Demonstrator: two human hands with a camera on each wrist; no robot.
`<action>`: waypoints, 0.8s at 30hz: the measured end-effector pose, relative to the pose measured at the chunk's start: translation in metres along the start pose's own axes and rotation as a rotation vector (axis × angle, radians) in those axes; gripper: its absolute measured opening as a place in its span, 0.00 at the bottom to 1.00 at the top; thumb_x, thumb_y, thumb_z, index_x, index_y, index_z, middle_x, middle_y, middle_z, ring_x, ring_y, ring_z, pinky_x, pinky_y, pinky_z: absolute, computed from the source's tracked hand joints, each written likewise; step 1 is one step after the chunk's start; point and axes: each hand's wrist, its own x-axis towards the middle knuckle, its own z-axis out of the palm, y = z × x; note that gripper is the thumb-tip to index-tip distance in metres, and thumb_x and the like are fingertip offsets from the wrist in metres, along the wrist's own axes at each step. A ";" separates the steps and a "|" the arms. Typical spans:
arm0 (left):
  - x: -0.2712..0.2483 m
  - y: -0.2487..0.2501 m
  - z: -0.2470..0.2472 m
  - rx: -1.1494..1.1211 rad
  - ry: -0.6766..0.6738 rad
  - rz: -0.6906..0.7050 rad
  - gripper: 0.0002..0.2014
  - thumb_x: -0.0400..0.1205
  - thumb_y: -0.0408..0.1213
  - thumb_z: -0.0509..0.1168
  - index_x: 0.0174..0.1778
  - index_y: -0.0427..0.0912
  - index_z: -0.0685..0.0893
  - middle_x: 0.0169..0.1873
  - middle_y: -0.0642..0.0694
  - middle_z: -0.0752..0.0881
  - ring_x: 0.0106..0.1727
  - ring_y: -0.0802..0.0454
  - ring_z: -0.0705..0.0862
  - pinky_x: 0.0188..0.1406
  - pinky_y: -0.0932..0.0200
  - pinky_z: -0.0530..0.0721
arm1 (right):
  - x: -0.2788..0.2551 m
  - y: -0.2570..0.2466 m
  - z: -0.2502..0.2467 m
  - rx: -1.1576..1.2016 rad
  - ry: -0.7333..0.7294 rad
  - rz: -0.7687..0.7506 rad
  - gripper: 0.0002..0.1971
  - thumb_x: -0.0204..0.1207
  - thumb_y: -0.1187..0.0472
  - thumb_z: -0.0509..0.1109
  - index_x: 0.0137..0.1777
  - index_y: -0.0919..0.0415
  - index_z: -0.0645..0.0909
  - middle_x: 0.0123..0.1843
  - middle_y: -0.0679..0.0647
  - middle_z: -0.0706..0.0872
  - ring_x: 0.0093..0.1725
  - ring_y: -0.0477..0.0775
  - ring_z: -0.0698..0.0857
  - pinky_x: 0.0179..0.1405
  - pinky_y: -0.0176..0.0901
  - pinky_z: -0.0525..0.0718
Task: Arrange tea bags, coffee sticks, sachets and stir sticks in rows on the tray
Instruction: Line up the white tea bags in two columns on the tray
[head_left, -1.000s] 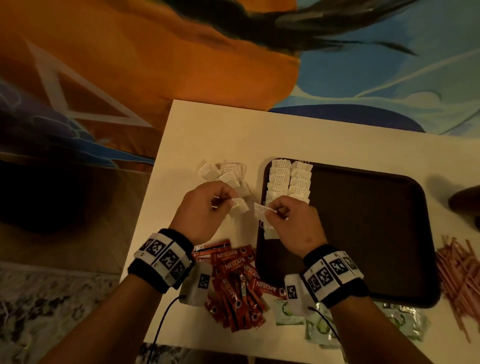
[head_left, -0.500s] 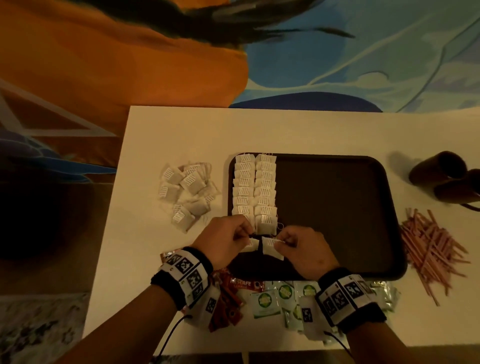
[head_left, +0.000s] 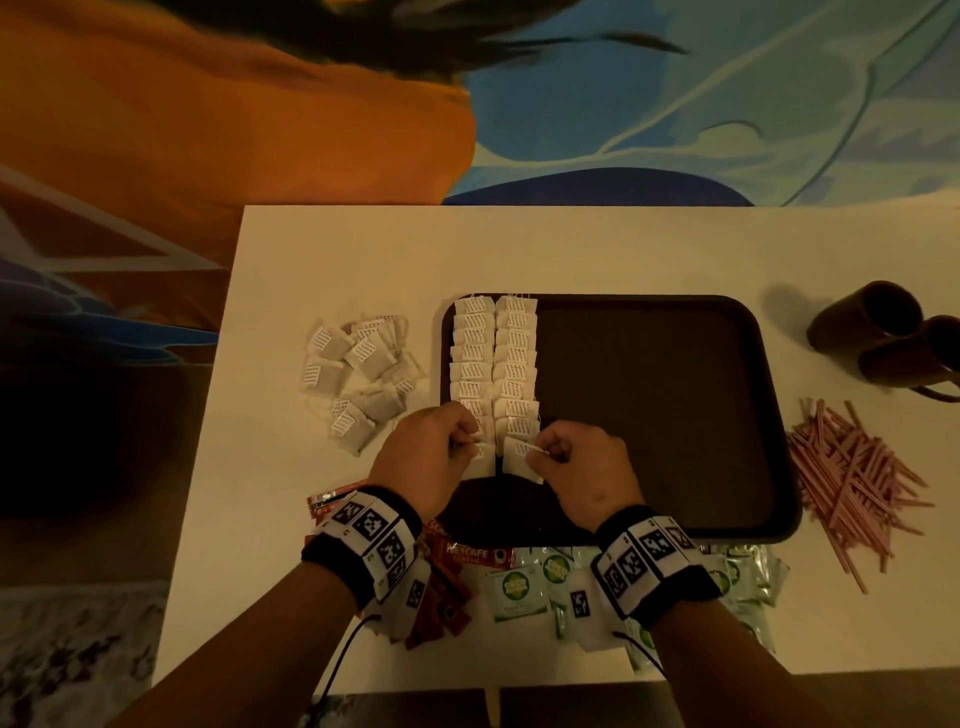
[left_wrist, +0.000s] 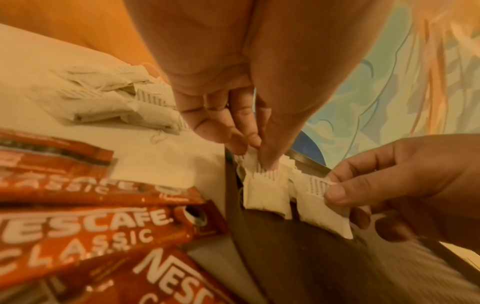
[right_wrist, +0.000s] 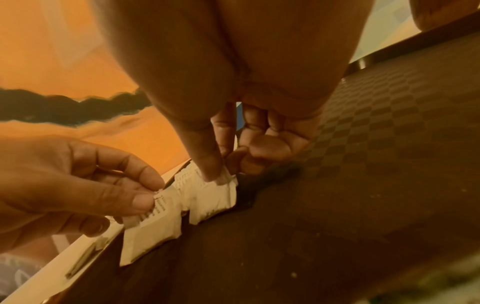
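A dark brown tray (head_left: 675, 415) lies on the white table. Two rows of white tea bags (head_left: 493, 358) run down its left side. My left hand (head_left: 467, 441) pinches the top of one tea bag (left_wrist: 265, 191) at the near end of the left row. Beside it, my right hand (head_left: 540, 451) pinches another tea bag (right_wrist: 213, 197) at the near end of the right row. Both bags lie on the tray. A loose pile of tea bags (head_left: 358, 374) sits left of the tray. Red coffee sticks (head_left: 467, 553) and green sachets (head_left: 519, 592) lie near the front edge, pink stir sticks (head_left: 852, 478) on the right.
Two dark brown cups (head_left: 893, 343) lie on their sides at the table's right. A painted orange and blue wall stands behind the table (head_left: 322, 260). The tray's middle and right parts hold nothing.
Both hands came from the loose pile, each with a tea bag, and lowered them onto the tray at the near ends of the two rows. The head view shifted right.
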 end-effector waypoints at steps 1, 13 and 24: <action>0.000 0.000 0.000 0.002 0.009 0.002 0.09 0.78 0.33 0.75 0.49 0.49 0.86 0.41 0.56 0.87 0.43 0.58 0.86 0.46 0.49 0.89 | 0.000 -0.002 0.000 -0.003 -0.002 -0.002 0.03 0.79 0.54 0.79 0.49 0.47 0.87 0.43 0.41 0.87 0.43 0.38 0.85 0.40 0.32 0.82; 0.001 0.009 -0.001 0.054 0.083 0.019 0.12 0.79 0.31 0.75 0.54 0.47 0.84 0.48 0.52 0.83 0.48 0.54 0.82 0.50 0.51 0.86 | 0.007 -0.008 0.005 -0.163 0.104 -0.088 0.13 0.76 0.55 0.80 0.55 0.47 0.79 0.55 0.45 0.80 0.52 0.48 0.83 0.51 0.48 0.88; -0.023 -0.002 0.007 0.227 0.090 0.094 0.13 0.77 0.34 0.77 0.55 0.50 0.88 0.57 0.52 0.81 0.58 0.46 0.78 0.55 0.51 0.83 | -0.005 0.002 0.013 -0.264 0.027 -0.228 0.16 0.77 0.58 0.78 0.63 0.45 0.82 0.61 0.45 0.76 0.57 0.48 0.81 0.54 0.45 0.87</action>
